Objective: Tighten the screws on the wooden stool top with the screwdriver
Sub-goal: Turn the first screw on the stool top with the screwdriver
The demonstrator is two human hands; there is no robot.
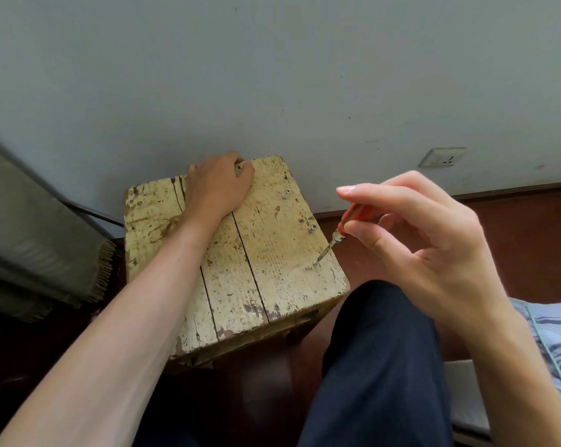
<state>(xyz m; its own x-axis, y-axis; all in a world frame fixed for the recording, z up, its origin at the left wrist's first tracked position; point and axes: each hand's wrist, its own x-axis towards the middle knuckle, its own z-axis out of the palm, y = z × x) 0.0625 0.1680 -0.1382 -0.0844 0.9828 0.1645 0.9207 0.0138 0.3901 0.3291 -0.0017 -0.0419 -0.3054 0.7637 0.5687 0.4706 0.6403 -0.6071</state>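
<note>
The wooden stool top (pixel 234 262) stands with its far edge close to the wall. The left hand (pixel 219 183) lies palm-down there, fingers curled over that far edge. Along the stool top's right edge, the right hand (pixel 434 240) pinches the red handle of the screwdriver (pixel 335 235), its tip on the near screw (pixel 316 262). The middle screw (pixel 312 228) and far screw (pixel 285 194) stand raised. A dark trouser leg (pixel 382 350) crowds the near right corner.
</note>
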